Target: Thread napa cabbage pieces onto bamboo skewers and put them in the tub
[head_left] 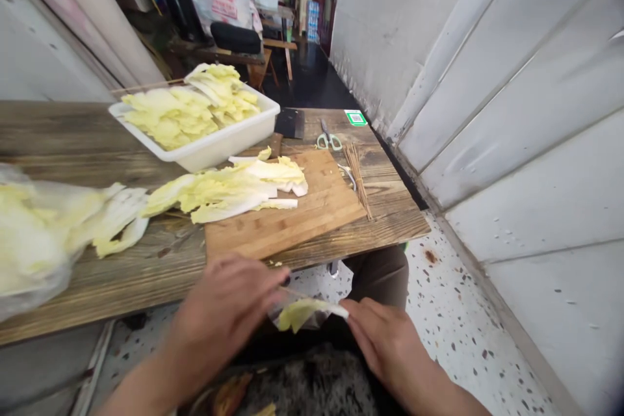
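The cabbage leaf (303, 313) hangs between our hands just below the near edge of the bench (73, 136), over our lap. Our left hand (229, 302) is at its 9 o'clock with fingers closed on the yellow end, and our right hand (385, 338) is at its 3 o'clock with fingers pinched on the white tip. At 12 o'clock the cutting board (292, 221) lies close to that edge, its near half bare and cabbage strips (229, 192) on its far part. Skewers (358, 175) lie at the board's 3 o'clock near the bench's right edge, with open speckled floor (453, 312) between that edge and the white wall (536, 162).
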The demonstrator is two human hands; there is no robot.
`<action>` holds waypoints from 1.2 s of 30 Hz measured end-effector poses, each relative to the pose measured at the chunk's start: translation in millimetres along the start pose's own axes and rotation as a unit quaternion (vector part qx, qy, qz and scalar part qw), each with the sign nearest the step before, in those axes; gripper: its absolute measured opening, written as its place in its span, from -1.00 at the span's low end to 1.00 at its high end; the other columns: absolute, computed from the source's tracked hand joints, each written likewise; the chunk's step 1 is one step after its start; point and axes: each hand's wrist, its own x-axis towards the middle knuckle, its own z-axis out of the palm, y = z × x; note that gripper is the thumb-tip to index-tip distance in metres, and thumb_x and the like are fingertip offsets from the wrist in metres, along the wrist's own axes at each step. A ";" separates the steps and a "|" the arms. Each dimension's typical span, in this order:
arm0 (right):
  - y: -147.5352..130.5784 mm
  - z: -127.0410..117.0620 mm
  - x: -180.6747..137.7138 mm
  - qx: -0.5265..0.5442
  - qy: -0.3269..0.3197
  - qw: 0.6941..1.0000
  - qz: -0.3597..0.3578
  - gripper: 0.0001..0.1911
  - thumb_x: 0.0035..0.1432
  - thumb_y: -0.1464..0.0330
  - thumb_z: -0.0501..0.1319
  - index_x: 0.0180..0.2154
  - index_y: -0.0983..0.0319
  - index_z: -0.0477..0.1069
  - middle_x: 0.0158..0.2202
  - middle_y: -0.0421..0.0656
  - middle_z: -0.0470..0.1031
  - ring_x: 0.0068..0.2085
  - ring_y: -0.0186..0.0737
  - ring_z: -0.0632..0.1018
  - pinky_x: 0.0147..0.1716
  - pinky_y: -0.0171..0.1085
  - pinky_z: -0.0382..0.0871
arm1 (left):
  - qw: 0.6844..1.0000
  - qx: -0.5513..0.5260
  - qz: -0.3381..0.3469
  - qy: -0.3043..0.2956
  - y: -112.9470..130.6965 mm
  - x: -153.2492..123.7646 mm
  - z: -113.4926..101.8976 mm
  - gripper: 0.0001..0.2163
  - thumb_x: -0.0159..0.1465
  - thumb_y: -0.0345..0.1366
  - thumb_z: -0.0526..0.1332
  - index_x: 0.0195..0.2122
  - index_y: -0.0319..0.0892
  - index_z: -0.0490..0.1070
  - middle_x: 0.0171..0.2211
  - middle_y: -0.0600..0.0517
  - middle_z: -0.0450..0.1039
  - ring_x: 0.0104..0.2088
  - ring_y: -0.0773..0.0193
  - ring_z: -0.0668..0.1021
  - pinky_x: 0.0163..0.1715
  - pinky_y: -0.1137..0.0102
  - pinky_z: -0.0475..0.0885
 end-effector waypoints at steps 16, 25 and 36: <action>26.2 26.6 -6.1 0.063 0.155 0.985 0.036 -0.65 0.37 0.47 -0.01 0.05 0.25 0.47 -0.38 -0.11 0.54 -0.43 -0.25 0.58 -0.43 -0.35 0.47 | 0.950 0.137 -0.252 -0.121 -133.2 41.5 39.2 -0.56 0.29 -0.10 0.05 -0.01 -0.32 0.47 -0.16 -0.26 0.60 -0.11 -0.14 0.58 -0.10 0.08 0.43; 24.6 22.6 -4.4 0.076 0.166 0.983 0.032 -0.62 0.36 0.51 0.00 0.11 0.26 0.43 -0.35 -0.11 0.53 -0.42 -0.29 0.54 -0.42 -0.36 0.44 | 0.975 0.079 -0.192 -0.077 -81.8 31.4 -8.6 -0.63 0.39 -0.02 0.02 -0.18 -0.12 0.54 -0.17 0.07 0.61 -0.11 0.17 0.61 -0.06 0.31 0.48; 14.0 -14.6 -15.4 -0.079 0.113 0.988 -0.064 -0.71 0.46 0.41 0.01 0.06 0.33 0.43 -0.55 -0.29 0.27 -0.57 -0.35 0.27 -0.59 -0.32 0.13 | 0.992 -0.010 -0.115 -0.049 -10.9 -53.8 -33.5 -0.79 0.36 -0.32 0.16 0.00 0.00 0.41 -0.05 0.10 0.64 -0.12 0.31 0.68 -0.09 0.47 0.57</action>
